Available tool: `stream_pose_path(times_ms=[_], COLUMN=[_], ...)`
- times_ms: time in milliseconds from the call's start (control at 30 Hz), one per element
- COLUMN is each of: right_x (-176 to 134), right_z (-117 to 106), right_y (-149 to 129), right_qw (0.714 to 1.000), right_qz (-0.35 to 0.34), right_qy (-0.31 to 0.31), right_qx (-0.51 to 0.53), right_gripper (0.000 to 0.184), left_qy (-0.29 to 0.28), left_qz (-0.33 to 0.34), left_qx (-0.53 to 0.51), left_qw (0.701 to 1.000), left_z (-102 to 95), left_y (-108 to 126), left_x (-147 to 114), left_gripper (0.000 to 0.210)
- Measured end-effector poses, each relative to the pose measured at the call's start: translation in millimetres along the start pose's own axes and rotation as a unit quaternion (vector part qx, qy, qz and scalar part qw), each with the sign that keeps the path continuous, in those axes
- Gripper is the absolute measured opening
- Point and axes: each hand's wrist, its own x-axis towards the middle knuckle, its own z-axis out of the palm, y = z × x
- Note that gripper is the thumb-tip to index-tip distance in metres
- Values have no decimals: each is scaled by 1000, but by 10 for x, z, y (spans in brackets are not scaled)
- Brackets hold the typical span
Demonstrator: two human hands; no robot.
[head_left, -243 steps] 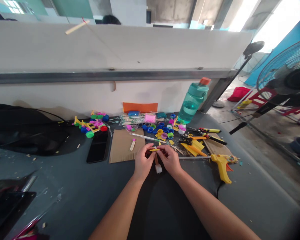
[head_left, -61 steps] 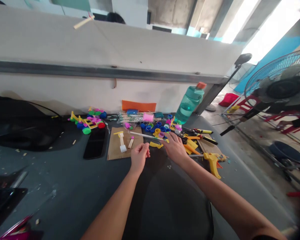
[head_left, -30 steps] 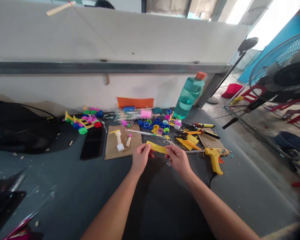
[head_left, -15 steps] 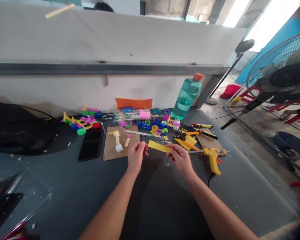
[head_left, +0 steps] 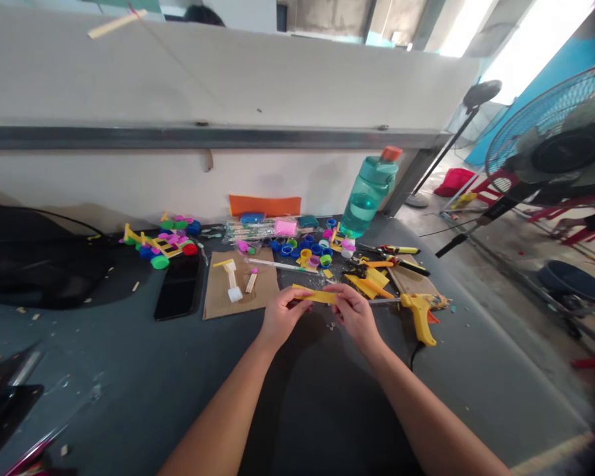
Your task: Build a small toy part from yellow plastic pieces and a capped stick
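Note:
A short yellow strip [head_left: 321, 297], paper or thin foam by its look, is stretched between my two hands above the table. My left hand [head_left: 283, 316] pinches its left end between thumb and fingers. The right end sits in the pinch of my right hand [head_left: 354, 312]. Just left of my hands lies a piece of cardboard [head_left: 215, 301], bearing a small stick piece with white parts [head_left: 233, 281] and short sticks with a pink tip [head_left: 251, 280]. To the right, a yellow glue gun [head_left: 420, 318] rests on the table, its trigger side toward the right.
Behind my hands are several coloured bottle caps [head_left: 305, 254] and a teal water bottle [head_left: 369, 195]. Pliers [head_left: 401, 250] and yellow scraps [head_left: 369, 285] lie to the right. A phone [head_left: 179, 291] and coloured stick models [head_left: 166, 241] are on the left. A fan [head_left: 560, 149] stands beyond the table.
My left hand has moved right and taken hold of the strip's free left end. The strip now looks narrower, tilted or bent. My right hand has stayed on its end.

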Motion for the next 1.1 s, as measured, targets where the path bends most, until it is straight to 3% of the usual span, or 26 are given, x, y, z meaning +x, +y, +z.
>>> stream_pose_path(times_ms=[233,400,733,933,1100], right_x=[3,16,1,-4,6], right_z=[37,58,72,82,66], right_y=[73,102,74,19,30], right_qw=[999,999,997,988,988], right_qz=[-25,-20,-15,25,13], right_qy=[-34,37,42,49,52], right_qx=[3,11,69,144,148], right_gripper=[32,17,18,24,21], left_qy=[58,21,43,51,32], left_qz=[37,56,53,46,28], left_qx=[34,67,58,40,20], left_qw=[997,996,996,997,999], left_z=[-4,20,17,13,22], left_y=[-7,-16,70,54,31], left_x=[-3,-27,-13,-1,7], left_gripper=[11,15,10,14,15])
